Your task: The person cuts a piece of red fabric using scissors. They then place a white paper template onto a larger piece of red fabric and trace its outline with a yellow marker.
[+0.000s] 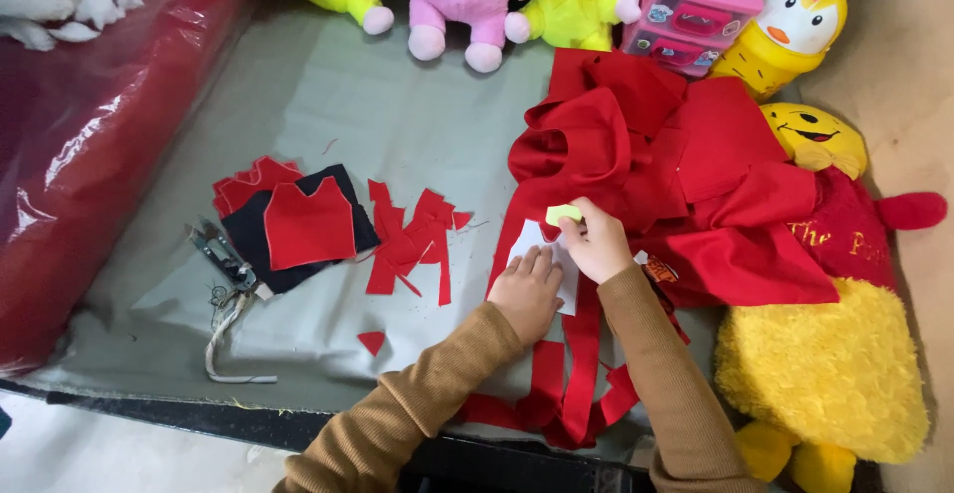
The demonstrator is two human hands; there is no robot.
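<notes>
My left hand (pixel 525 292) lies flat, pressing a white paper pattern (pixel 568 279) onto red fabric (pixel 636 145). My right hand (pixel 596 243) pinches a small pale green piece of chalk (pixel 562 214) at the pattern's top edge. The red fabric is heaped behind my hands, with long strips (pixel 576 374) trailing toward me. Left of my hands lie red offcuts (pixel 412 240) and cut red pieces stacked on a dark fabric piece (pixel 298 223). Small metal snips (pixel 223 254) with a cord rest at the far left.
The work surface is a grey sheet (pixel 328 105). A red plastic-wrapped roll (pixel 79 155) borders the left. Plush toys (pixel 467 1) and a pink toy drawer box (pixel 696 6) line the back. A big yellow plush (pixel 825 354) lies to the right.
</notes>
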